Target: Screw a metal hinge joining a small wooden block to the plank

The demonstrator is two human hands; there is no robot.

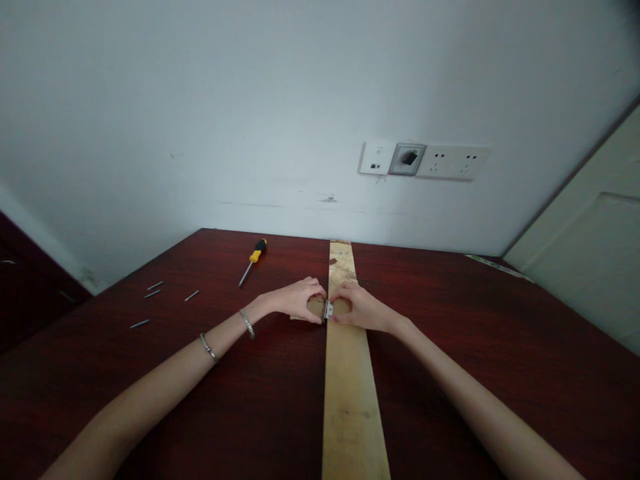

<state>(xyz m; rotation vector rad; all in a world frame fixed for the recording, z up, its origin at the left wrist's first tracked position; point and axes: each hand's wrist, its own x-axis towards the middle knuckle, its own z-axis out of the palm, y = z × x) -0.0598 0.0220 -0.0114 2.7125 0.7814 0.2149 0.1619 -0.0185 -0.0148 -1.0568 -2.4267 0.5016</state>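
Note:
A long pale wooden plank [350, 407] lies on the dark red tabletop and runs from the near edge toward the wall. At the plank's left edge sits a small silver metal hinge [329, 310]. My left hand [300, 298] curls in from the left, its thumb and fingertips closed at the hinge's left side. Under that hand, a smaller wooden piece [316, 307] shows in part. From the right, my right hand [364, 308] rests over the plank, thumb and fingertips at the hinge's other side. The fingers cover some of the hinge's edges.
A yellow and black screwdriver [254, 260] lies beyond my left hand. Several screws [192, 295] are scattered on the left of the tabletop [440, 320]. A thin strip [497, 267] lies at the far right edge. The wall behind carries sockets [453, 163].

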